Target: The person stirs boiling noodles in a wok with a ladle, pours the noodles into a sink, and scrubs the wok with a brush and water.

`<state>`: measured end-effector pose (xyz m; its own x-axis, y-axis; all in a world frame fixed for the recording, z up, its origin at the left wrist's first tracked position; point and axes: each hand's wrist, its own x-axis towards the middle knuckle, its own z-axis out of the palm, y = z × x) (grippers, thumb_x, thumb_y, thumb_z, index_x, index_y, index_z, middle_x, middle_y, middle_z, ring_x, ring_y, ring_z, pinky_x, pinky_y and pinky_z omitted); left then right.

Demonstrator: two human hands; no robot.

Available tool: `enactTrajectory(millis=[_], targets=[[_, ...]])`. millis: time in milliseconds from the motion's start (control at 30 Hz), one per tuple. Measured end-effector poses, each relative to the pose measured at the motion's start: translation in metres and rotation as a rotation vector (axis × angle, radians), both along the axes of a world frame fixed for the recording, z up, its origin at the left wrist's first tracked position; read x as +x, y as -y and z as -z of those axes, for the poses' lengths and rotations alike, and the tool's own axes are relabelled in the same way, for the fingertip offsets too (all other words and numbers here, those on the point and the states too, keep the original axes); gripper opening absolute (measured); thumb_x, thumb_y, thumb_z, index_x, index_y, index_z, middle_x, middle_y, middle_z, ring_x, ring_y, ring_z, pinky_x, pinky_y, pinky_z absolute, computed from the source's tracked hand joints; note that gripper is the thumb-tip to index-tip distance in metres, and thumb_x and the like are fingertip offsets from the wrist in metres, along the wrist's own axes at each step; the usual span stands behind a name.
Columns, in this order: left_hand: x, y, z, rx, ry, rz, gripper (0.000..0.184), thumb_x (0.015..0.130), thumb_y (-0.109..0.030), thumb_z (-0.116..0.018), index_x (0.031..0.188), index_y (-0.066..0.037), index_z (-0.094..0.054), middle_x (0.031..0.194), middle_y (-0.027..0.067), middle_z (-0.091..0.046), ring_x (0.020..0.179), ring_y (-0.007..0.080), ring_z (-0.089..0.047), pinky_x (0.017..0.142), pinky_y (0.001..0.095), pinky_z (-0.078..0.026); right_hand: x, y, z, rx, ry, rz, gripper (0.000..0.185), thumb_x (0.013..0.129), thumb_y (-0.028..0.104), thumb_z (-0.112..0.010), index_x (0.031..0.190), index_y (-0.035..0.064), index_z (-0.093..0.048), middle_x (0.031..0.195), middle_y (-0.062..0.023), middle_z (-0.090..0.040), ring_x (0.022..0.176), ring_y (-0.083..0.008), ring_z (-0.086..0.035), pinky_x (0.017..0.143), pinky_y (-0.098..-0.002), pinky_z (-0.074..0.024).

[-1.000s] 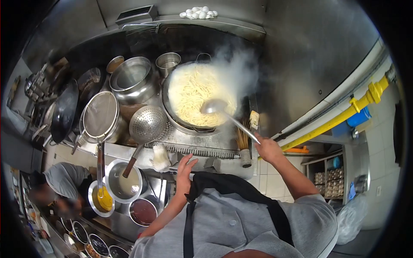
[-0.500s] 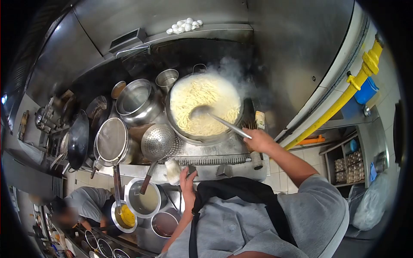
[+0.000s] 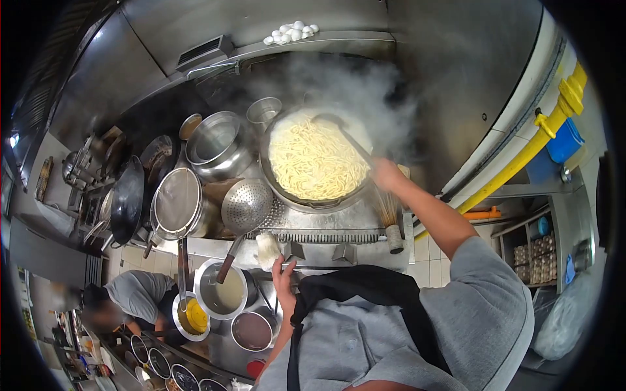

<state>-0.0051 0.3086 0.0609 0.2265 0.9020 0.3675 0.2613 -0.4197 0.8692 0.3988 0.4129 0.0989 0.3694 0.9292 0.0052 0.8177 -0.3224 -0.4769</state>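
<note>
A big wok (image 3: 287, 191) on the stove holds pale noodles (image 3: 319, 163) in cloudy, steaming liquid. My right hand (image 3: 389, 174) is wrapped round the handle of a long metal ladle (image 3: 354, 143). The ladle's bowl sits at the far side of the wok, partly veiled by steam. Down at the stove's front edge, my left hand (image 3: 284, 285) has its fingers stretched and apart, holding nothing visible. Beside those fingers lies a whitish cloth (image 3: 267, 250). A perforated skimmer (image 3: 247, 206) rests left of the wok.
A mesh strainer (image 3: 177, 201) and a metal pot (image 3: 215, 140) stand left. Below are a pot of cloudy liquid (image 3: 225, 291) and a bowl with yellow contents (image 3: 193, 318). A bamboo brush (image 3: 393, 231) stands right. Another person (image 3: 140, 296) bends at the lower left; eggs (image 3: 291, 32) lie on the back ledge.
My right hand has pushed the ladle from the middle of the noodles to the wok's far side. Steam has thickened and spread. My left hand stays by the stove edge.
</note>
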Motion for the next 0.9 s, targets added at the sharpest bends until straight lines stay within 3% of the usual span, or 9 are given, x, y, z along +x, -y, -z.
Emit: enactTrajectory(millis=[67,133,267,333,367,600,667,833,900], targets=[[-0.003,0.000,-0.007,0.021,-0.096,0.011,0.057,0.073,-0.021,-0.076,0.123,-0.004,-0.057,0.143,0.0178,-0.039,0.135,0.0348,-0.034,0.109,0.0407,-0.029,-0.017,0.032,-0.033,-0.001,0.013,-0.094,0.043,0.086,0.019,-0.059,0.125,0.0004,-0.053,0.104,-0.0249,-0.064,0.098,-0.0431,-0.060,0.086,-0.0427,-0.0489],[-0.004,-0.003,-0.001,-0.008,-0.068,0.014,0.057,0.073,-0.021,-0.076,0.123,-0.004,-0.057,0.143,0.0176,-0.039,0.134,0.0350,-0.034,0.108,0.0405,-0.029,-0.030,0.061,-0.090,-0.265,-0.637,0.092,0.045,0.084,0.020,-0.061,0.123,-0.0008,-0.054,0.108,-0.0245,-0.063,0.100,-0.0427,-0.058,0.089,-0.0409,-0.0470],[-0.001,-0.004,0.001,0.000,-0.061,0.054,0.056,0.073,-0.023,-0.076,0.123,-0.004,-0.057,0.141,0.0177,-0.040,0.134,0.0362,-0.035,0.108,0.0404,-0.029,0.003,0.038,-0.046,-0.184,-0.691,0.234,0.041,0.083,0.017,-0.062,0.120,-0.0011,-0.057,0.092,-0.0197,-0.065,0.079,-0.0342,-0.064,0.070,-0.0398,-0.0522],[-0.001,-0.004,0.001,-0.002,-0.090,0.054,0.056,0.073,-0.023,-0.076,0.122,-0.005,-0.058,0.141,0.0178,-0.040,0.134,0.0364,-0.035,0.108,0.0403,-0.028,0.015,0.016,-0.012,0.134,-0.229,0.100,0.035,0.087,0.013,-0.058,0.119,0.0005,-0.057,0.071,-0.0106,-0.059,0.051,-0.0216,-0.058,0.044,-0.0358,-0.0464],[0.000,-0.006,0.001,0.004,-0.115,0.047,0.056,0.072,-0.023,-0.076,0.122,-0.005,-0.058,0.141,0.0180,-0.041,0.134,0.0366,-0.035,0.109,0.0402,-0.028,0.012,0.016,-0.007,0.138,-0.228,0.105,0.035,0.087,0.013,-0.058,0.119,0.0005,-0.057,0.071,-0.0106,-0.059,0.051,-0.0216,-0.058,0.044,-0.0358,-0.0464],[-0.003,-0.013,0.005,0.039,-0.194,-0.029,0.057,0.070,-0.029,-0.076,0.120,-0.008,-0.059,0.140,0.0165,-0.042,0.131,0.0361,-0.037,0.109,0.0479,-0.021,-0.024,0.060,-0.048,-0.140,-0.879,0.112,0.021,0.089,0.011,-0.057,0.107,0.0005,-0.059,0.066,-0.0066,-0.052,0.043,-0.0148,-0.049,0.036,-0.0309,-0.0393],[-0.002,-0.016,0.005,0.041,-0.174,-0.012,0.058,0.070,-0.032,-0.076,0.120,-0.008,-0.059,0.140,0.0163,-0.043,0.131,0.0363,-0.038,0.109,0.0515,-0.019,-0.025,0.068,-0.074,-0.164,-0.988,0.176,0.030,0.092,0.010,-0.054,0.122,0.0067,-0.053,0.062,0.0002,-0.044,0.039,-0.0081,-0.039,0.032,-0.0263,-0.0337],[-0.001,-0.017,0.005,0.044,-0.138,0.024,0.057,0.071,-0.029,-0.076,0.121,-0.007,-0.059,0.139,0.0162,-0.043,0.131,0.0362,-0.037,0.109,0.0478,-0.022,0.001,0.007,-0.034,-0.027,-0.857,0.208,0.033,0.091,0.012,-0.055,0.123,0.0027,-0.051,0.064,-0.0015,-0.045,0.041,-0.0099,-0.041,0.031,-0.0272,-0.0346],[-0.001,-0.014,0.000,0.057,-0.140,0.027,0.057,0.072,-0.028,-0.076,0.121,-0.006,-0.059,0.140,0.0163,-0.042,0.131,0.0362,-0.037,0.109,0.0462,-0.023,0.005,-0.021,-0.004,0.097,-0.278,0.221,0.025,0.088,0.010,-0.056,0.106,-0.0068,-0.053,0.059,-0.0048,-0.045,0.040,-0.0151,-0.044,0.032,-0.0320,-0.0367]])
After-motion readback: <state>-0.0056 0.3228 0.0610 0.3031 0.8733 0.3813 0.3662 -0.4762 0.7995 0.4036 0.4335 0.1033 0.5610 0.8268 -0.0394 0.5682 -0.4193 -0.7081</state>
